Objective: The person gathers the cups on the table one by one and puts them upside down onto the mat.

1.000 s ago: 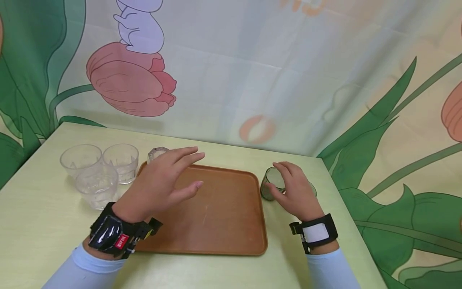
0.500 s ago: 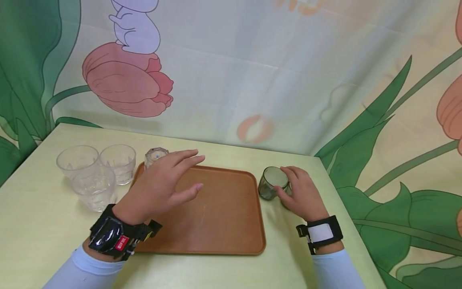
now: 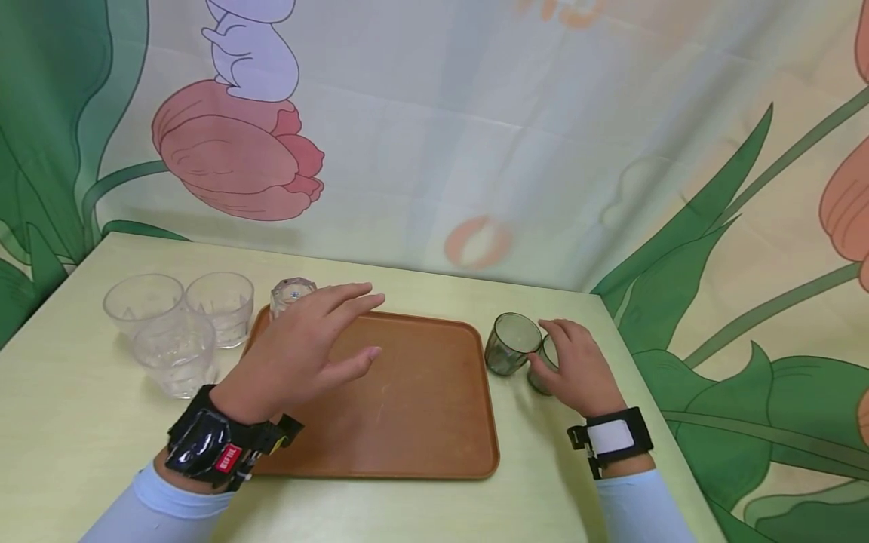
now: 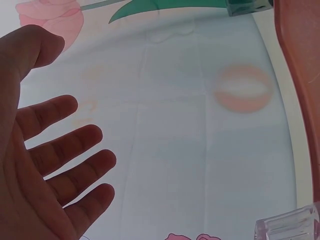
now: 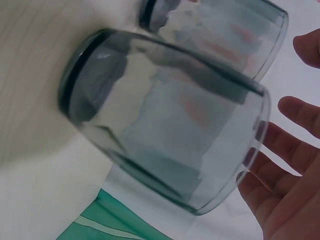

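My left hand [image 3: 292, 358] hovers over the left part of the brown tray [image 3: 407, 407], fingers spread and holding nothing. Partly hidden behind it, at the tray's back left corner, is a clear faceted glass [image 3: 288, 292]. On the right, a green-tinted glass [image 3: 511, 345] stands upright just beside the tray. A second green-tinted glass [image 5: 170, 120] stands upright close to it, partly covered by my right hand [image 3: 577, 373] in the head view. In the right wrist view, loosely bent fingers [image 5: 287, 150] lie just past this glass's rim; whether they touch it I cannot tell.
Several clear glasses stand around; three of them, including a rear one [image 3: 142, 302], one beside it [image 3: 229, 309] and a front one [image 3: 175, 354], cluster left of the tray. A printed curtain [image 3: 380, 151] hangs behind the pale table [image 3: 366, 513].
My right hand has moved rightward and slightly back toward me, off the glass nearest the tray, uncovering both green-tinted glasses more. The left hand has stayed nearly still; the head view shifted slightly.
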The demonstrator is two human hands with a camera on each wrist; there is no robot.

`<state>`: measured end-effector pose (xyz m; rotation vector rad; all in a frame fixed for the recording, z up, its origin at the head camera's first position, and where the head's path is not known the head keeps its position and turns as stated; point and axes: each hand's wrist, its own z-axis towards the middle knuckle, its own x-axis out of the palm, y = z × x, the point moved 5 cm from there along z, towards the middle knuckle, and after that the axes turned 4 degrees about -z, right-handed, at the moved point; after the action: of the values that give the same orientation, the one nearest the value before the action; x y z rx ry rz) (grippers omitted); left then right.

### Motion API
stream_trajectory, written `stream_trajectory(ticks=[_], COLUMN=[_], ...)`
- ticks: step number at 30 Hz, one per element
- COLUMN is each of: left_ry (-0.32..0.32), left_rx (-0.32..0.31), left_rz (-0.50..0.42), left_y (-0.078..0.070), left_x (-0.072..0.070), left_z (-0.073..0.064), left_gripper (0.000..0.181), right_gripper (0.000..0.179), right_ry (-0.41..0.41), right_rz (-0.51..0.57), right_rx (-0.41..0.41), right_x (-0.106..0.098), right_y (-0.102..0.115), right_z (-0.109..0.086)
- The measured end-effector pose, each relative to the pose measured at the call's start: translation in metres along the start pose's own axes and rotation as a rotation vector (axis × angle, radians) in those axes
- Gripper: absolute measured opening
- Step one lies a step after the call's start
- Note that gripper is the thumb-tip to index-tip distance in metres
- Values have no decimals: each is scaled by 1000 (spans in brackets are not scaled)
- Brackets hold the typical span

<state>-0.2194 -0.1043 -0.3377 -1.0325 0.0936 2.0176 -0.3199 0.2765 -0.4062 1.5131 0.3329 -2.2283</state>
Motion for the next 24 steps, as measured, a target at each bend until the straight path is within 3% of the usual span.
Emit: stream_trajectory(ticks=[24], left_ry=[16], left_rx=[-4], left_rz=[5], left_y=[0], left_x=[-1], left_z=[-1], left_gripper=[59], right_gripper=[61], right_ry=[116], right_rz=[-1], right_rx=[93], right_x=[25], right_y=[-33], right_z=[-3])
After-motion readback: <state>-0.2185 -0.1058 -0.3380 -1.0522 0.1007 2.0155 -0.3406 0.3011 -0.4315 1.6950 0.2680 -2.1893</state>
